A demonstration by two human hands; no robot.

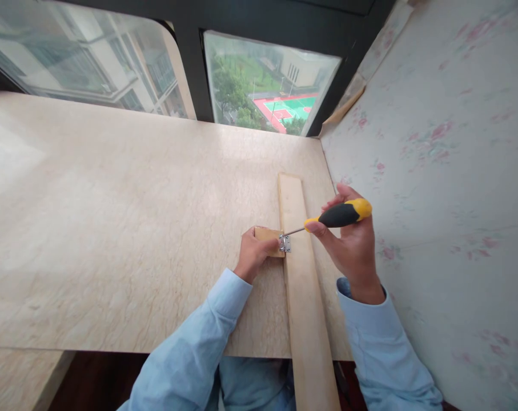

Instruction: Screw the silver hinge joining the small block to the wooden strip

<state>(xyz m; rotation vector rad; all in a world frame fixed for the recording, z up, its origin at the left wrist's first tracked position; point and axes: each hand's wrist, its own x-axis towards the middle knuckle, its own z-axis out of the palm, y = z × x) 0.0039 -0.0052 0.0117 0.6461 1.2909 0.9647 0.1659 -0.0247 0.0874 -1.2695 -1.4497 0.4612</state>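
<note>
A long pale wooden plank (304, 297) lies on the marbled table (125, 228), running from the near edge toward the window. A small wooden block (268, 234) butts against its left side, and a small metal hinge (285, 244) bridges the two. My left hand (253, 255) presses down on the block. My right hand (348, 242) holds a screwdriver (340, 215) with a black and yellow handle. Its thin shaft slants down to the left, with the tip at the hinge.
A flowered wall (447, 171) rises close along the table's right edge. Windows (267, 85) stand behind the far edge. The plank overhangs the near edge of the table toward my lap. A second tabletop corner (19, 377) shows at the lower left.
</note>
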